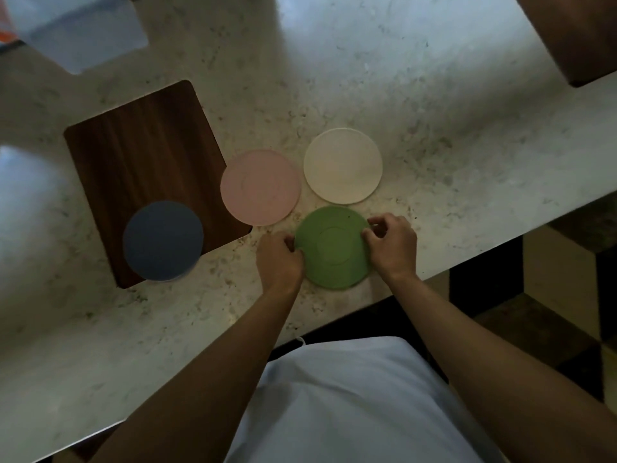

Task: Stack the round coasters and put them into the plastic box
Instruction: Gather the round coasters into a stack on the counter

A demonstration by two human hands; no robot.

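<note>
both hands (280,259) (392,243) pinch the green coaster's (334,248) edges; plastic box (76,31) looks blurred

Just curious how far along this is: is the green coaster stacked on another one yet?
Not stacked. The green coaster lies flat and alone on the counter, apart from the others, with both hands at its edges.

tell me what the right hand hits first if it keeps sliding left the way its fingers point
The green coaster: the right hand already has its fingers at that coaster's right edge. Beyond it is the left hand.
</note>
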